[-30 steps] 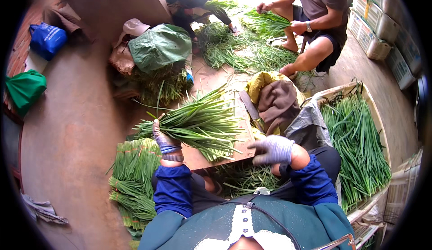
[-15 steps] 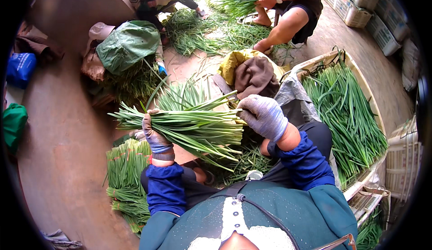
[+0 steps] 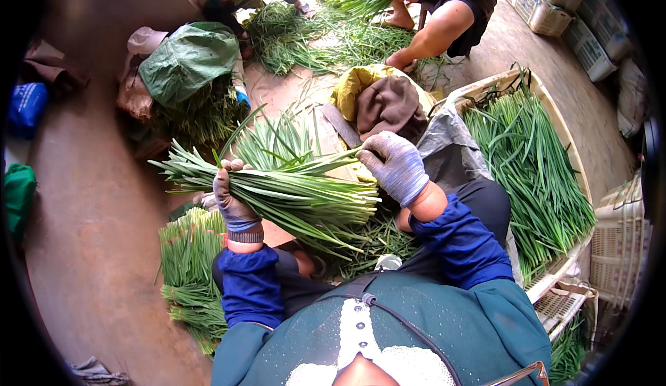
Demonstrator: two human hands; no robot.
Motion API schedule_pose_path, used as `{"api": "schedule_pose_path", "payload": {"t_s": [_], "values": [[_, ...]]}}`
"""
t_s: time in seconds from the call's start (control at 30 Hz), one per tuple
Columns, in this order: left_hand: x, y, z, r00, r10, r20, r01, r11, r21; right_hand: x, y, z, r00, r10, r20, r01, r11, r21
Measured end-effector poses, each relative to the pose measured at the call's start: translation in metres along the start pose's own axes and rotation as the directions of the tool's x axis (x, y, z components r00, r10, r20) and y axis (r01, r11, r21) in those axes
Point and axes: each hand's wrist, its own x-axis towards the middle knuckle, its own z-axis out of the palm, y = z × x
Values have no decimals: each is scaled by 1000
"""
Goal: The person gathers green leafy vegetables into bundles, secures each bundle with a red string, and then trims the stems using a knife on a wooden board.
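A thick bunch of long green garlic chives lies across the space over my lap, leaf tips to the left and pale cut ends to the right. My left hand, in a soiled knit glove, is wrapped round its leafy part. At the upper right of the bunch my gloved right hand pinches the ends of a few chive stalks that stand apart from the rest. Just beyond the bunch is a loose heap of chives. Bundles tied with red bands are stacked by my left leg.
On my right stands a cream crate full of chives, with other crates beside it. A yellow sack with brown cloth sits ahead. A green sack covers more greens. Two people work among scattered chives farther off.
My right hand has moved slightly left and up, its fingers at the ends of the separated stalks. The bunch now slopes down more to the right, still in my left hand.
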Motion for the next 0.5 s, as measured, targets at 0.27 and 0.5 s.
{"api": "schedule_pose_path", "payload": {"t_s": [0.27, 0.5], "values": [[13, 41, -68, 905, 252, -344, -228, 968, 109, 7, 13, -32, 783, 126, 609, 85, 948, -306], [26, 65, -95, 951, 119, -286, -148, 985, -85, -24, -23, 7, 536, 68, 841, 36, 994, -103]]}}
